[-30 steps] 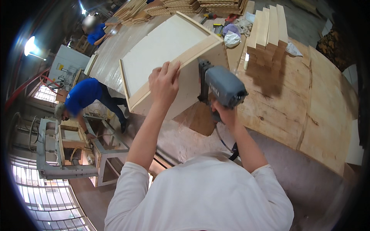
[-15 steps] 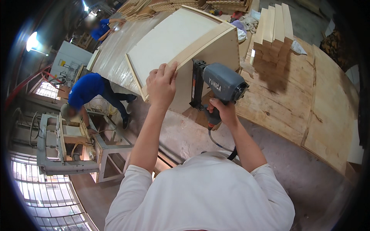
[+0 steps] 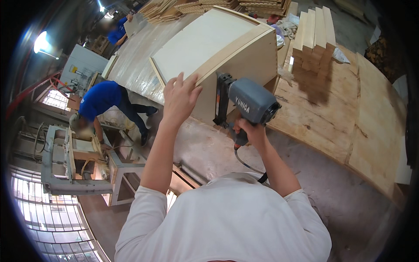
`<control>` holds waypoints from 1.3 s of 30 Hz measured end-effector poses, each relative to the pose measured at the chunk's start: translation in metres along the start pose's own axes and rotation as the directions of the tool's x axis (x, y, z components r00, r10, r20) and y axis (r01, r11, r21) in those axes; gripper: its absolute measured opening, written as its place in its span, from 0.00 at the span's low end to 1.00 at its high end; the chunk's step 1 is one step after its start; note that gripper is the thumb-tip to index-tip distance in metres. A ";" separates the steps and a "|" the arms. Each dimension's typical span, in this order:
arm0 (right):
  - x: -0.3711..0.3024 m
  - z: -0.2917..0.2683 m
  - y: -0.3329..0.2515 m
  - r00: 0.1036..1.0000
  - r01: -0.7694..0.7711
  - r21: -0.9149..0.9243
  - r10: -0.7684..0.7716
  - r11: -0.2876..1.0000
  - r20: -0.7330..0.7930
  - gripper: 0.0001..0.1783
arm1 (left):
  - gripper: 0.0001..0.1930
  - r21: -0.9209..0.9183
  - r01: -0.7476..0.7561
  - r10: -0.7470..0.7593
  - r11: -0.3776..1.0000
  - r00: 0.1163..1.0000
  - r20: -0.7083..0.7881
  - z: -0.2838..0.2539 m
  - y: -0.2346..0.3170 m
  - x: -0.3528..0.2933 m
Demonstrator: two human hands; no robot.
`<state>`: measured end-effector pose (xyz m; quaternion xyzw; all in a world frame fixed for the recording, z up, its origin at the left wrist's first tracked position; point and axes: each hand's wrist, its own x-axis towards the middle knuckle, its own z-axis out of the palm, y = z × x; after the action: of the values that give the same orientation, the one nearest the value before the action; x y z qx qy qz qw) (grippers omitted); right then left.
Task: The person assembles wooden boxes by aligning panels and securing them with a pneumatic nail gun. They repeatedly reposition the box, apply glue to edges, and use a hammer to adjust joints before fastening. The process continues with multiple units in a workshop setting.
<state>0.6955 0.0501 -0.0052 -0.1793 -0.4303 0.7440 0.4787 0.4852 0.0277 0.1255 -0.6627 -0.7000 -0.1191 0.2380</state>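
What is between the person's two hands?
In the head view, the wooden box's side panel corner and the nail gun's black magazine lie between the left hand and right hand.

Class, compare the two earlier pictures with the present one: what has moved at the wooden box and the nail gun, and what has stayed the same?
The nail gun, which sat at the wooden box's end face, now lies lower against its side panel, and the box appears turned, showing more of that panel. The left hand stays pressed on the box's near edge; the right hand keeps its grip on the gun. A person in blue remains bent over below.
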 end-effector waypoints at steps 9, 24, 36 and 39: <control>-0.014 0.032 0.020 0.999 -0.035 0.034 0.033 0.999 0.042 0.04 | 0.16 -0.071 -0.028 0.025 0.997 0.998 -0.053 -0.008 -0.020 -0.035; -0.015 0.044 0.046 1.000 0.010 0.017 -0.010 1.000 -0.009 0.03 | 0.15 -0.015 -0.070 0.068 0.997 0.993 -0.099 -0.007 -0.022 -0.033; -0.018 0.057 0.045 0.996 0.021 -0.002 -0.021 1.000 -0.088 0.04 | 0.14 0.047 -0.089 0.096 0.995 0.981 -0.169 0.000 -0.021 -0.035; -0.018 0.060 0.040 0.992 0.044 -0.036 -0.048 0.998 -0.119 0.04 | 0.15 0.008 -0.074 0.074 0.997 0.989 -0.129 0.004 -0.025 -0.034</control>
<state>0.6410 -0.0007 -0.0061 -0.2217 -0.4174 0.7134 0.5175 0.4606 -0.0023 0.1088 -0.6786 -0.6582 -0.1518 0.2883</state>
